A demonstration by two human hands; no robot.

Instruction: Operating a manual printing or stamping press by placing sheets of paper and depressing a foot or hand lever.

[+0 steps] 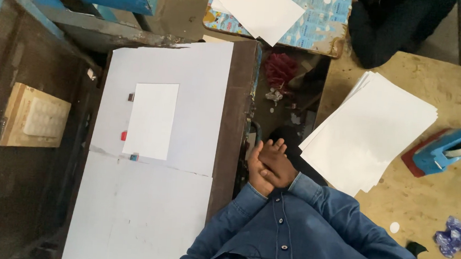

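- Left hand (257,172) and right hand (276,168) pressed flat together, palm to palm, fingers straight and closed, holding nothing; parked just off the dark right edge of the press bed (235,119), above the blue denim shirt (310,232).
- Nearest sheet: small white card (151,119) lying flat on the bed's white cover (160,206), to the left of the hands and across the dark edge strip; long axis running away from the body, parallel to the bed's right edge; small coloured stops touching its left and near edges.
- Left hand slightly nearer to that card; right hand on the side of the paper stack.
- Loose stack of white sheets (371,134) on the plywood table (431,197) to the right, fanned at its far corner, near the hands but apart from them.
- Further right, blue tape dispenser (445,151) near the table's right edge.
- Far left, wooden block with a pale mould (34,117), well apart.
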